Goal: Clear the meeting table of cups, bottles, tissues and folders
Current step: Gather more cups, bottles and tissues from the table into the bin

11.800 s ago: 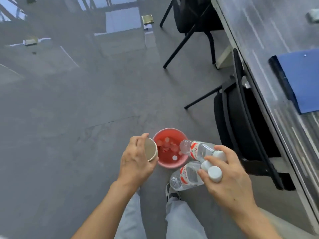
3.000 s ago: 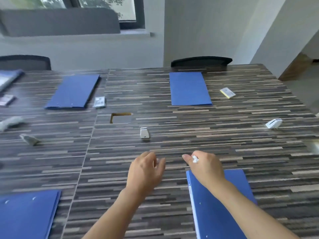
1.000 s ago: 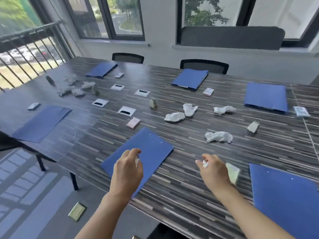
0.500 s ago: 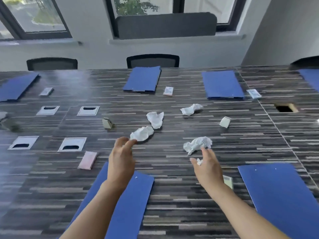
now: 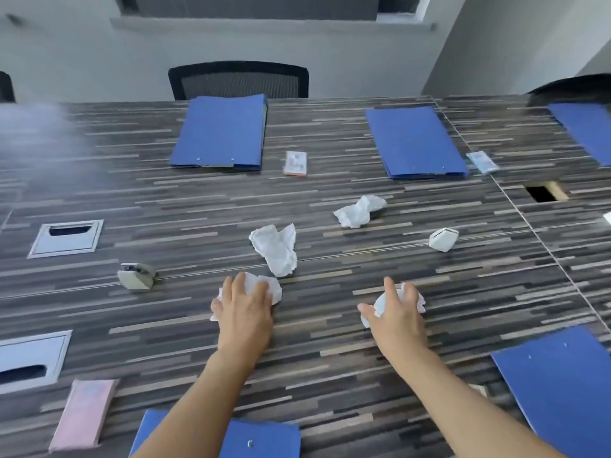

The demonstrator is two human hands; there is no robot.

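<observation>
No text can be read; the small packet (image 5: 295, 163) on the bench (image 5: 198, 213) bears print too blurred to make out.

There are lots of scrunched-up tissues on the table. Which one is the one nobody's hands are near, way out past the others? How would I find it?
Start at the middle blue folder on the far side of the striped table. Come straight toward the person and you meet a crumpled white tissue. Unlike the other three, it lies farthest from both hands, with a small white card stand just to its right.
</observation>
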